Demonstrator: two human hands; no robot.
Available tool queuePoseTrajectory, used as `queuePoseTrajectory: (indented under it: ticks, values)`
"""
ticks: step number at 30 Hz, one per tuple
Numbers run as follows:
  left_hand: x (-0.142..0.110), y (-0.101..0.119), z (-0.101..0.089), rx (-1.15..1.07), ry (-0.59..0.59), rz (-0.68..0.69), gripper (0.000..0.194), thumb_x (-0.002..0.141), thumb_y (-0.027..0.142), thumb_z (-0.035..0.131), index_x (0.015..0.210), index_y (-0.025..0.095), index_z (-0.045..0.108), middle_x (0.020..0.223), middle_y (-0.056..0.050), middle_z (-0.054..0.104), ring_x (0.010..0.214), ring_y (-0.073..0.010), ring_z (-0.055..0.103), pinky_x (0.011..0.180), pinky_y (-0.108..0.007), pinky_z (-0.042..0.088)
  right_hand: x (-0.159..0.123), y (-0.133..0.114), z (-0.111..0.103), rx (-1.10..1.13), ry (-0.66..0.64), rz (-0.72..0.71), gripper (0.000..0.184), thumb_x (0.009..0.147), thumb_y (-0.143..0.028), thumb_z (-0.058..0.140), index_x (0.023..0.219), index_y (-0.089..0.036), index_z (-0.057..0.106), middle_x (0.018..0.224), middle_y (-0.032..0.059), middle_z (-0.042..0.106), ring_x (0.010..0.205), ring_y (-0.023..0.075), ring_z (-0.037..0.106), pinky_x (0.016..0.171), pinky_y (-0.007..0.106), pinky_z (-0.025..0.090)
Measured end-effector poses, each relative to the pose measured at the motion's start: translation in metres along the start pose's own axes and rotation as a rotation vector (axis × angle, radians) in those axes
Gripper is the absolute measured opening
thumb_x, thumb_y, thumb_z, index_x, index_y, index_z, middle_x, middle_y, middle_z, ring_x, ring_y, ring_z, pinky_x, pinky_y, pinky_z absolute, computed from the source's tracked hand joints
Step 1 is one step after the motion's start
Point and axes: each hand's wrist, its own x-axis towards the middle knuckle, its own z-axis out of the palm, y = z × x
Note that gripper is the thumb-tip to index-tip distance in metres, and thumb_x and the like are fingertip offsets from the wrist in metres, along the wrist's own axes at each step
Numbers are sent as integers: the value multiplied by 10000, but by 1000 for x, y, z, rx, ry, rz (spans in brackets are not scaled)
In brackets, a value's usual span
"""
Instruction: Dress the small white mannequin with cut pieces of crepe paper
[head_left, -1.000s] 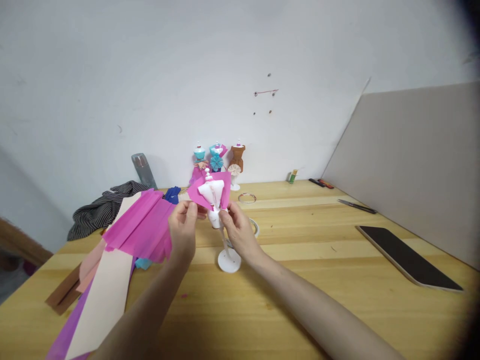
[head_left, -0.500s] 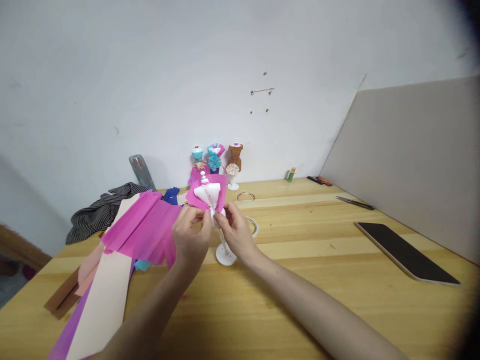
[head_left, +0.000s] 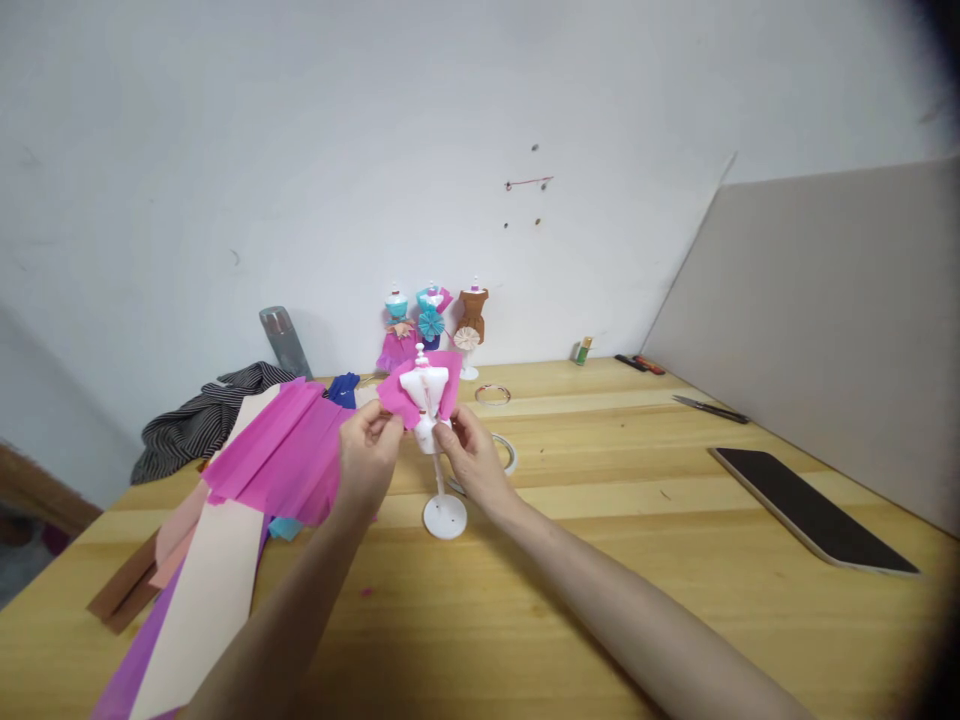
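A small white dress form [head_left: 433,437] stands upright on its round base in front of me. Pink crepe paper [head_left: 401,398] wraps behind its shoulders and flares out on both sides. My left hand [head_left: 369,450] is closed in a pinch at the lower left edge of that paper. At the right side of the waist, my right hand [head_left: 478,458] grips the form, thumb in front; its other fingers are partly hidden. A roll of white tape [head_left: 508,452] lies partly behind the right hand.
Pink crepe sheets [head_left: 277,450] and other coloured strips pile up at left, beside a striped cloth [head_left: 214,415] and a bottle [head_left: 283,340]. Dressed forms [head_left: 471,310] stand by the wall. Scissors [head_left: 711,407] and a black-topped board [head_left: 810,510] lie at right.
My left hand has moved left, away from the waist, out to the paper's edge. The dress form is more upright, and its base has shifted slightly left and nearer.
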Motion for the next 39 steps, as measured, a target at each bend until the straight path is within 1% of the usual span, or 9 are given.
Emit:
queuePoseTrajectory:
  ticks: [3, 5, 8, 10, 13, 19, 24, 34, 39]
  values:
    - [9, -6, -5, -132, -23, -122, 181, 672, 245, 710, 820, 142, 695, 714, -11, 683, 668, -150, 634, 668, -274, 532, 1, 2, -1, 10, -23, -22, 261, 866, -426, 517, 974, -194, 568, 821, 15, 591, 724, 163, 533, 727, 287, 459]
    - [13, -10, -8, -211, -97, -155, 222, 647, 255, 741, 833, 138, 703, 765, -34, 701, 709, -162, 649, 672, -281, 542, 1, 2, -2, 36, -28, -25, 253, 872, -427, 506, 964, -198, 562, 839, 20, 593, 739, 168, 540, 726, 291, 464]
    - [17, -14, -13, -332, -199, -195, 203, 641, 253, 746, 808, 144, 708, 791, -56, 711, 715, -168, 656, 681, -301, 547, 3, 1, -3, 76, -14, -33, 258, 875, -433, 493, 964, -200, 559, 853, 24, 585, 762, 176, 541, 717, 295, 465]
    - [18, -15, -15, -356, -219, -211, 160, 640, 248, 745, 756, 145, 707, 764, -59, 711, 687, -164, 653, 694, -317, 546, 4, 0, -4, 83, -8, -34, 257, 874, -431, 493, 969, -202, 561, 850, 24, 582, 764, 177, 537, 701, 292, 462]
    - [17, -14, -15, -321, -212, -198, 140, 645, 252, 745, 726, 145, 705, 747, -58, 708, 675, -159, 645, 703, -315, 541, 4, 0, -5, 69, -14, -20, 253, 870, -430, 495, 965, -206, 564, 837, 21, 584, 763, 179, 541, 689, 290, 462]
    - [17, -12, -12, -338, -220, -185, 359, 658, 290, 759, 990, 168, 698, 926, -71, 725, 832, -207, 669, 732, -322, 549, 1, 1, -4, 39, -60, -62, 248, 873, -421, 490, 962, -208, 579, 872, 29, 604, 841, 199, 563, 775, 317, 472]
    - [16, -15, -9, -208, -173, -147, 302, 581, 233, 813, 858, 157, 719, 789, -36, 733, 767, -196, 662, 756, -329, 530, -1, -4, -3, 61, -104, -46, 263, 880, -428, 473, 977, -210, 583, 907, 40, 612, 821, 195, 561, 766, 322, 479]
    - [12, -6, -6, -96, -106, -169, 285, 514, 166, 804, 784, 146, 717, 758, -22, 725, 743, -198, 651, 721, -302, 509, -2, -3, -2, -65, -59, -73, 217, 883, -397, 478, 936, -209, 573, 802, 14, 575, 746, 176, 531, 731, 301, 458]
    - [12, -6, -5, -71, -55, -191, 326, 486, 161, 808, 798, 139, 718, 783, -29, 728, 745, -200, 646, 686, -287, 509, -2, -2, 0, -15, -75, -71, 204, 875, -379, 509, 962, -210, 581, 832, 21, 621, 786, 183, 573, 741, 307, 465]
